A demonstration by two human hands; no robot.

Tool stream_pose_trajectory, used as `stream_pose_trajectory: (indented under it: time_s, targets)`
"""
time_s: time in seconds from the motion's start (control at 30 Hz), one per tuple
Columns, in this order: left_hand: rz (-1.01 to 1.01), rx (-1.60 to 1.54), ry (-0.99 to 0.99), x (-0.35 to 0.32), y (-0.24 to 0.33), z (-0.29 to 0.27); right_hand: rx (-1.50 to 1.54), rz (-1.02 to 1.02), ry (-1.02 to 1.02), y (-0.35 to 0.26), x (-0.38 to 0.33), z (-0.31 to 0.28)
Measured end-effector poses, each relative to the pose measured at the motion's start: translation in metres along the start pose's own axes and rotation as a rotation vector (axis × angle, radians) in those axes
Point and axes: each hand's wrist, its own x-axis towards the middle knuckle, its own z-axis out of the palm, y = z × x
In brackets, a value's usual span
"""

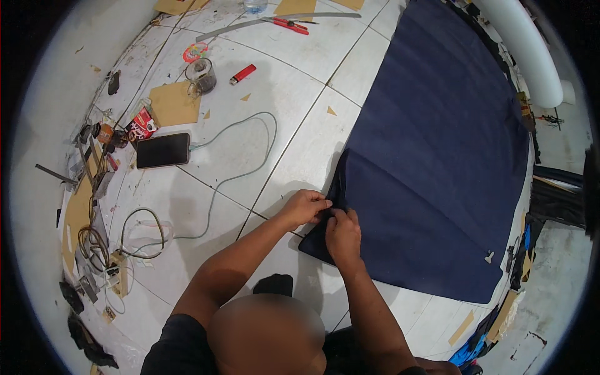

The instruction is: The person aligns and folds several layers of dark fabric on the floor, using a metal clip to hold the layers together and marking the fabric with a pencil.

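Both my hands are down on the near left edge of the dark blue cloth (437, 156), pinching it. My left hand (305, 207) grips the folded edge with thumb and fingers closed on it; my right hand (343, 236) sits just beside, touching the left, fingers pressed onto the same fold. The cloth is spread flat over the white tiled floor (275, 125), reaching away to my right. Out to my left, a black phone (162, 150) lies face up with a pale cable (240, 159) looping off it. Farther up there's a red lighter (242, 74), a glass jar (201, 75) and a brown card square (174, 104). Red-handled scissors (290, 25) lie at the top, next to a long metal ruler (275, 21).
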Motion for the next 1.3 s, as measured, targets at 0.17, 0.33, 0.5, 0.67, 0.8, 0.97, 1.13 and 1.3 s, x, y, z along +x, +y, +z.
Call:
stream_pose_trajectory:
  time_s: [0.17, 0.33, 0.5, 0.67, 0.8, 0.97, 1.13, 1.3]
  targets:
    - [0.014, 0.075, -0.016, -0.003, 0.005, -0.005, -0.085, 0.071, -0.075, -0.014, 0.0, 0.0]
    - [0.009, -0.057, -0.038, 0.002, -0.001, 0.002, -0.038, 0.17, -0.012, 0.002, 0.009, 0.005]
    - [0.001, -0.05, 0.049, -0.003, 0.0, 0.001, 0.141, 0.311, -0.168, 0.0, 0.015, -0.015]
    - [0.022, 0.074, 0.021, -0.003, 0.002, 0.0, 0.071, -0.069, 0.141, 0.014, -0.005, 0.0]
    - [0.024, 0.047, 0.038, -0.005, -0.001, -0.003, 0.144, 0.005, 0.061, -0.008, -0.004, -0.005]
    - [0.06, 0.07, -0.002, 0.001, -0.005, -0.005, 0.061, -0.015, -0.003, -0.004, 0.0, -0.004]
    - [0.045, 0.045, 0.007, -0.009, 0.007, 0.0, -0.108, 0.095, -0.079, -0.019, -0.003, 0.0]
    - [0.035, -0.027, -0.033, 0.002, -0.002, 0.002, 0.017, 0.131, -0.008, 0.015, 0.006, 0.014]
